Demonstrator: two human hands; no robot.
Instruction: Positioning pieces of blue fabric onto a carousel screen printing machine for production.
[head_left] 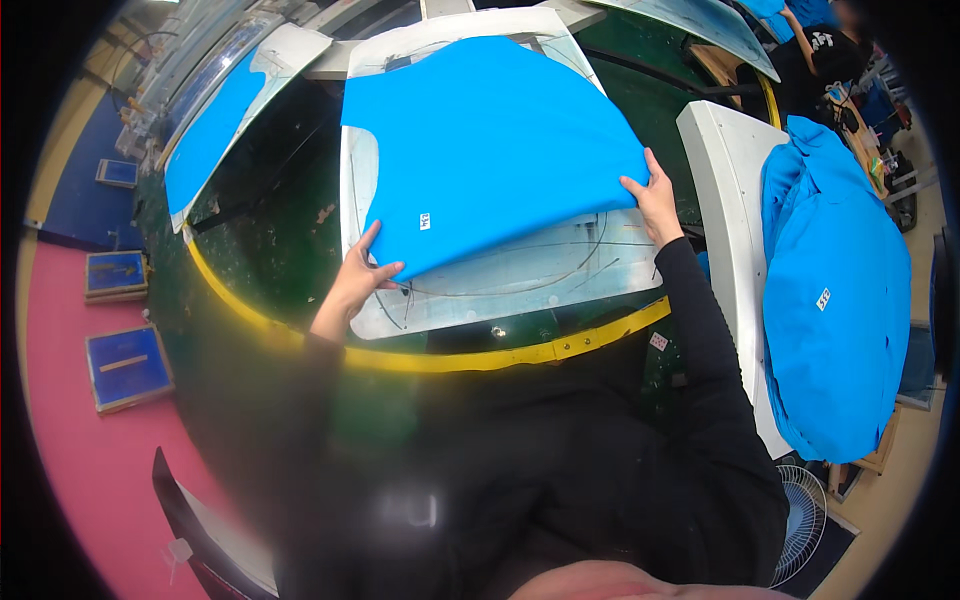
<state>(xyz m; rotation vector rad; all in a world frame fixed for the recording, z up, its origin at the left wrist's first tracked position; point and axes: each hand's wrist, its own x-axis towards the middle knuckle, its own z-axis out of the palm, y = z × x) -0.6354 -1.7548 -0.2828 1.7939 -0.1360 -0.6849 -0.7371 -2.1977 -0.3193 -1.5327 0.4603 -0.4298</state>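
Note:
A cut piece of bright blue fabric (490, 150) lies over a pale, stained board (520, 290). A small white printed label sits near the fabric's lower left part. My left hand (352, 285) is at the near left corner of the cloth, thumb and forefinger on top and the other fingers hidden beneath the edge. At the near right corner my right hand (655, 203) grips the cloth the same way. Between my hands the near edge runs slanted across the board, leaving its near strip uncovered, where curved dark lines show.
A yellow curved rail (450, 360) passes below the board. To the right, a heap of blue fabric pieces (835, 300) rests on a white stand (735, 200). Another board with blue fabric (215, 130) is at the left. A fan (800, 525) stands lower right; a person (825, 50) works far right.

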